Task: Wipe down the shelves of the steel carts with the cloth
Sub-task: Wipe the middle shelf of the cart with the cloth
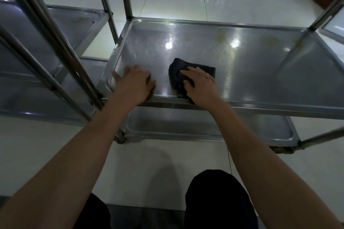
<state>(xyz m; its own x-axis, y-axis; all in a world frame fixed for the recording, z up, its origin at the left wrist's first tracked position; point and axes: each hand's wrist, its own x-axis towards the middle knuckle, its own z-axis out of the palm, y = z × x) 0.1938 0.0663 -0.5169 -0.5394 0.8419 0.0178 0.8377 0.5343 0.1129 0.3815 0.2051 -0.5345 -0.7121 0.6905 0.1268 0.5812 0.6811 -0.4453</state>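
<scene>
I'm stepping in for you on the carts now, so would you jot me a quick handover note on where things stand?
Left hand: flat on the middle shelf near its front left corner, holding nothing.
Right hand: pressing the dark cloth onto the same shelf, near the front edge.
Done: cannot tell how much is wiped.
Left: yellowish stains at the back of this shelf; the bottom shelf; the neighbouring cart also shows a stain.

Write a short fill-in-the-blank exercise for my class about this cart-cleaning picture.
1. The right hand presses a dark ____ onto the steel.
2. The left hand lies flat on the ____ shelf of the cart.
3. Yellowish ____ show near the shelf's far edge.

Missing words: cloth; middle; stains
</scene>
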